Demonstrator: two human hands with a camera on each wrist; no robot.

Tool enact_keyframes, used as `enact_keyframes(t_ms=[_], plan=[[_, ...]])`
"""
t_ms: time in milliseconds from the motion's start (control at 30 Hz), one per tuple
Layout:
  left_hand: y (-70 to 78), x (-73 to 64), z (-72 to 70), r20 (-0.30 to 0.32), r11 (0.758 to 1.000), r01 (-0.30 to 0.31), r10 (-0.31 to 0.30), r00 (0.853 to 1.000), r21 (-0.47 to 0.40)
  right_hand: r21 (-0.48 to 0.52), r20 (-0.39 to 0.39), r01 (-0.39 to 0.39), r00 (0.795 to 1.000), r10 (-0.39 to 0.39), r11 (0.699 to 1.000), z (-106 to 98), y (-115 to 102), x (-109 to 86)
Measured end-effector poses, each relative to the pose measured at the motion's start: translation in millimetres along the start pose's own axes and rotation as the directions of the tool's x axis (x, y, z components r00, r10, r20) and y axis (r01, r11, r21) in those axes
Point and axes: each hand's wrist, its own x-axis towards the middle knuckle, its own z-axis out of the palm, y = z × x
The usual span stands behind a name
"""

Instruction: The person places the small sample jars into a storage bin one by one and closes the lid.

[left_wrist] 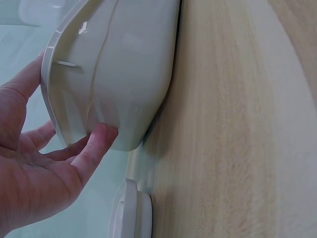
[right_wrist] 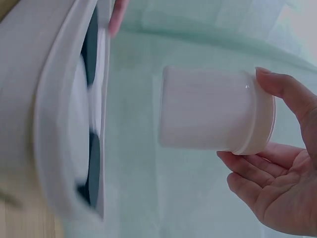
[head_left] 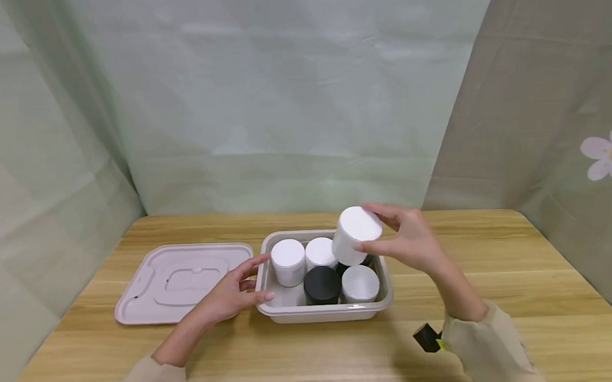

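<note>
A white lidded jar (head_left: 358, 227) is held above the right end of a beige plastic bin (head_left: 323, 312) by my right hand (head_left: 411, 237). In the right wrist view, thumb and fingers pinch that jar (right_wrist: 208, 109) around its lid, and its base is apart from the bin. My left hand (head_left: 237, 290) grips the bin's left rim, with fingertips against the outer wall in the left wrist view. Inside the bin stand white jars (head_left: 288, 255) and a black-lidded jar (head_left: 322, 283); another dark lid shows partly behind the raised jar.
A beige bin lid (head_left: 186, 282) lies flat on the wooden table (head_left: 315, 361), left of the bin. Pale green curtains (head_left: 275, 100) enclose the table's back and sides. A black wrist device (head_left: 427, 338) sits by the right sleeve.
</note>
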Motion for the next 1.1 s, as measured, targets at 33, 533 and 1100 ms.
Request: enact_keyframes(t_ms=[33, 533, 1100], plan=[[-0.2, 0.0, 0.0, 0.002, 1.0, -0.002, 0.002, 1.0, 0.002, 0.013, 0.01, 0.006, 1.0, -0.006, 1.0, 5, -3, 1.1], [-4.9, 0.0, -0.2, 0.029, 0.998, -0.029, 0.031, 0.999, -0.049, 0.127, 0.152, 0.133, 0.977, -0.152, 0.983, 73, -21, 14.8], [-6.2, 1.1, 0.9, 0.038, 0.997, -0.045, 0.047, 0.998, -0.061, -0.145, 0.298, 0.183, 0.945, -0.134, 0.972, 116, 2, 10.6]])
